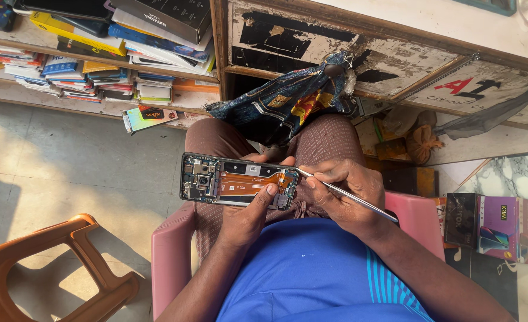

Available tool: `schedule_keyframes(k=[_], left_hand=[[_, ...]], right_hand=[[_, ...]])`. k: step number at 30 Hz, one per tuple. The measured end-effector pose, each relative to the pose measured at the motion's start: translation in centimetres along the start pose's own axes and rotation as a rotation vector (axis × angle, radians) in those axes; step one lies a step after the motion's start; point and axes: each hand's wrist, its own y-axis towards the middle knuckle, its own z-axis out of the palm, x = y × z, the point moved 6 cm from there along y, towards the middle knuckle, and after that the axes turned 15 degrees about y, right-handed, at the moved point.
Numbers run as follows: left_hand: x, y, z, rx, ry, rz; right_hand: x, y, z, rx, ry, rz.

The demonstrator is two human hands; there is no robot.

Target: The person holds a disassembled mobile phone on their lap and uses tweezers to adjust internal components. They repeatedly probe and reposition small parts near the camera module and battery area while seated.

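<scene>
At the far left of the head view, an orange-brown plastic chair [67, 262] stands on the pale tiled floor [67, 161], with a sunlit patch beside it. Above it, along the top edge, wooden shelves [97, 59] carry stacks of flat boxes and booklets in yellow, blue and white, and one small packet [149, 117] hangs over the lower shelf's edge. Moving right, the person sits in a pink plastic chair [170, 250], wearing a blue shirt and brownish trousers. Their left hand [249, 214] grips an opened smartphone [237, 180] from below, thumb pressed on its lower edge near the right end and fingertips showing over the far edge; the phone lies level above the lap, back cover off, with its camera modules at the left end, an orange flex cable running across the middle and a black panel above that. Just beside it, the right hand [344, 191] is closed in a pinch on slim metal tweezers [341, 192], whose tip touches the phone's right end near the orange cable. A patterned blue cloth [288, 101] hangs from the worn wooden counter [359, 53] beyond the knees. At the far right, small product boxes [493, 229], one black and one purple, stand on a marbled surface [514, 176].
</scene>
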Motion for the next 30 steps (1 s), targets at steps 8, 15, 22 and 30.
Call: schedule_keyframes(k=[8, 15, 22, 30], left_hand=[[0.3, -0.4, -0.1, 0.032, -0.053, -0.081], [-0.1, -0.6, -0.1, 0.084, 0.0, -0.083], [-0.3, -0.4, -0.3, 0.089, 0.015, -0.07], [-0.1, -0.3, -0.1, 0.116, -0.004, -0.103]], right_hand=[[-1.2, -0.4, -0.9, -0.017, 0.154, 0.114], [-2.7, -1.4, -1.3, 0.026, 0.36, 0.204], [-3.0, -1.8, -1.0, 0.031, 0.565, 0.219], [-2.2, -1.6, -1.0, 0.048, 0.553, 0.222]])
